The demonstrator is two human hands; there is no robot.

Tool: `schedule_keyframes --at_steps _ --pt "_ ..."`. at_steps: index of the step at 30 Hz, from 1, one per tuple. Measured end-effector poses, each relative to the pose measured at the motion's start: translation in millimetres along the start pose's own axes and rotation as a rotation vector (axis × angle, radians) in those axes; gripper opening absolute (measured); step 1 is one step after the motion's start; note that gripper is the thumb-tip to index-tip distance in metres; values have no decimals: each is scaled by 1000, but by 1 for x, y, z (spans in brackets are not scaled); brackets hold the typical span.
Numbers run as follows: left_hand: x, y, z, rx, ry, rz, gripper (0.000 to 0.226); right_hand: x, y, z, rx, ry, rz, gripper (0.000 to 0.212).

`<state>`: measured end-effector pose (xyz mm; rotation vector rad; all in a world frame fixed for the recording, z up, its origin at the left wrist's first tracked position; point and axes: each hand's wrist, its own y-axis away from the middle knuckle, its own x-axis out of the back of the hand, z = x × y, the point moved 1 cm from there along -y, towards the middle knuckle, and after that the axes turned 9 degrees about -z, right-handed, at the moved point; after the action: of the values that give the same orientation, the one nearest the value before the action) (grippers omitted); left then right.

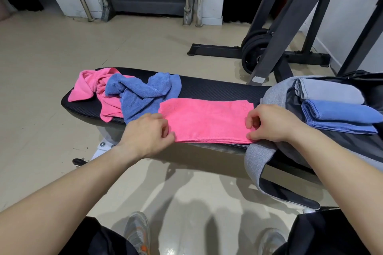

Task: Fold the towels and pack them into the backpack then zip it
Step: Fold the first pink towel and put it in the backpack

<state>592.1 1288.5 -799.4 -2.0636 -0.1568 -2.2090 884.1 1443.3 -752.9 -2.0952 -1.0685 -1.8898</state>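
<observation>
Gym floor, black padded bench (207, 89). Flat mid-bench: folded pink towel (205, 122), near edge at bench lip. Pinched at near corners by left hand (145, 132) and right hand (271, 124), fingers curled on cloth. Crumpled blue towel (145, 93) just left, backpack (273, 93) just right. Risk: skewed layers or hem slipping off lip, from uneven lift

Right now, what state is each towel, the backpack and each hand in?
Flat pink towel: folded, flat on the bench.
Bunched pink towel: unfolded, crumpled.
Bunched blue towel: unfolded, crumpled.
Grey towel: folded, in the backpack.
Folded blue towel: stacked in the backpack.
Backpack: unzipped, open.
Left hand: pinches the flat pink towel's left edge.
Right hand: pinches its right corner.
</observation>
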Motion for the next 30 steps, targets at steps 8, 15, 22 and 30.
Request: schedule_keyframes --at_steps 8,15,22,30 --pt "22 -25 -10 287 164 34 12 10 -13 -55 130 -29 193 12" --pt "23 -37 -18 300 239 -15 8 -47 -41 -123 459 74 189 32" --pt "18 -44 -39 217 334 -34 13 -91 -50 -144 420 452 280 55" --pt "23 -46 -37 14 321 -153 38 -85 -57 -122 667 404 413 24"
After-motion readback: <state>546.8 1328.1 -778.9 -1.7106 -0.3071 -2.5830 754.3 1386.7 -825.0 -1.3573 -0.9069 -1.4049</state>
